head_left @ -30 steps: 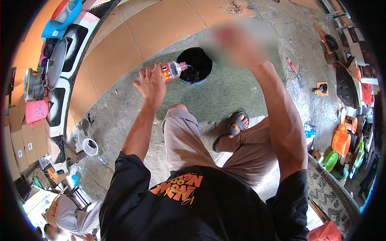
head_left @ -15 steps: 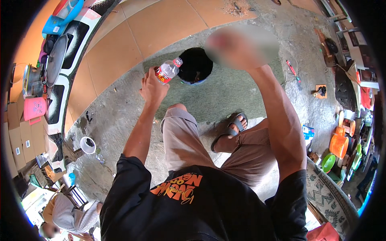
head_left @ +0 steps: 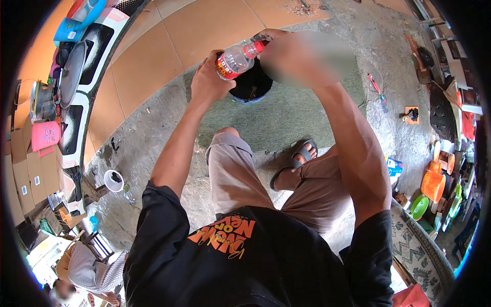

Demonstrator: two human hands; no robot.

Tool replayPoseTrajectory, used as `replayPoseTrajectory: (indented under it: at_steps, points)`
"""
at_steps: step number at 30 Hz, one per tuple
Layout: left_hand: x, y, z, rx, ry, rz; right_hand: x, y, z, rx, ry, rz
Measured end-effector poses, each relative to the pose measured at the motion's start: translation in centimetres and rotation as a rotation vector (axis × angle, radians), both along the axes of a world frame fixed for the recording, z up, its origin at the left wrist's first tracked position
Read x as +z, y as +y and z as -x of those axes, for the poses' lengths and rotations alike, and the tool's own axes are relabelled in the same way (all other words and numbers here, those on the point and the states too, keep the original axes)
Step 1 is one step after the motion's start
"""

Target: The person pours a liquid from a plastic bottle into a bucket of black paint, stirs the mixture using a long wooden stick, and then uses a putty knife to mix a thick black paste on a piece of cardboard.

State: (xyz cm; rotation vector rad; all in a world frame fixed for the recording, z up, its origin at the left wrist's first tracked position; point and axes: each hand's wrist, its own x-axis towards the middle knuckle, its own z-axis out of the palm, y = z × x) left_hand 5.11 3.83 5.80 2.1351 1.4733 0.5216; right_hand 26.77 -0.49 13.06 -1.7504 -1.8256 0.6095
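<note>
My left hand is wrapped round a clear plastic bottle with a red and yellow label. The bottle is tilted, its neck pointing to the upper right. At its mouth is a red cap. My right hand is at the cap, fingers closed about it; most of this hand is smeared by a blur, with only some fingertips showing. Just below the bottle stands a round, dark-inside bucket on a grey-green mat. Dark material lies inside, too dim to name.
A red-handled tool lies on the concrete to the right. A white cup is at the left. Orange and green plastic ware crowds the right side. Another person sits at the lower left. Orange tiles border the far side.
My left hand has brought the bottle up and to the right, tilting it further. The right hand has met its mouth, where the red cap now shows.
</note>
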Motion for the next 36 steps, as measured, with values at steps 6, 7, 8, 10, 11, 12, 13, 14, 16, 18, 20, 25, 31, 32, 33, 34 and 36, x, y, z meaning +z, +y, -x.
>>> replayPoseTrajectory:
  at_steps: [6, 7, 8, 10, 11, 12, 13, 14, 16, 18, 20, 25, 31, 32, 33, 34, 36]
  points:
    - [0.1, 1.1, 0.5, -0.12, -0.027, 0.189, 0.4, -0.2, 0.1, 0.118, -0.011, 0.053]
    - [0.2, 1.2, 0.7, -0.167, -0.085, 0.24, -0.3, 0.0, 0.1, 0.211, -0.029, -0.07]
    - [-0.2, 1.5, 1.0, -0.177, -0.086, 0.238, -0.8, 0.2, 0.0, 0.304, -0.049, -0.192]
    - [-0.4, 1.5, 2.9, -0.259, -0.123, 0.311, -0.5, 0.3, 1.1, 0.387, -0.048, -0.185]
    - [-0.4, 1.5, 3.8, -0.254, -0.116, 0.308, -0.3, 0.3, 1.6, 0.468, -0.054, -0.176]
    - [0.2, 1.1, 4.2, -0.287, -0.113, 0.444, -0.5, -0.1, 1.8, 0.504, -0.078, -0.221]
    - [0.8, 0.6, 4.5, -0.318, -0.11, 0.578, -0.7, -0.4, 2.1, 0.504, -0.078, -0.225]
    - [1.5, 0.3, 4.6, -0.323, -0.048, 0.643, -0.8, -0.7, 2.4, 0.581, -0.157, -0.257]
    - [1.2, 0.4, 5.6, -0.404, -0.053, 0.723, -1.1, -1.2, 3.2, 0.705, -0.268, -0.312]
    - [0.8, -0.1, 6.4, -0.477, -0.024, 0.8, -1.2, -2.0, 4.0, 0.713, -0.312, -0.309]
    - [0.0, -0.8, 6.9, -0.469, -0.041, 0.733, -1.3, -3.1, 4.4, 0.692, -0.323, -0.271]
    - [0.9, -3.2, 5.6, -0.385, -0.059, 0.57, -1.7, -4.1, 4.4, 0.585, -0.379, -0.266]
    - [-1.4, -4.7, 5.2, -0.122, -0.226, 0.349, -1.5, -3.1, 6.0, 0.442, -0.511, -0.348]
    - [-1.9, -4.8, 5.1, -0.103, -0.207, 0.251, -1.4, -3.2, 6.3, 0.403, -0.504, -0.216]
    - [-2.2, -4.8, 4.9, -0.084, -0.192, 0.15, -0.9, -3.2, 6.4, 0.364, -0.499, -0.087]
    - [-2.8, -5.0, 4.9, -0.083, -0.198, 0.155, -0.9, -3.0, 6.2, 0.366, -0.504, -0.081]
    - [-4.6, -5.6, 5.1, 0.065, -0.225, 0.036, -0.9, -2.5, 5.5, 0.278, -0.268, 0.099]
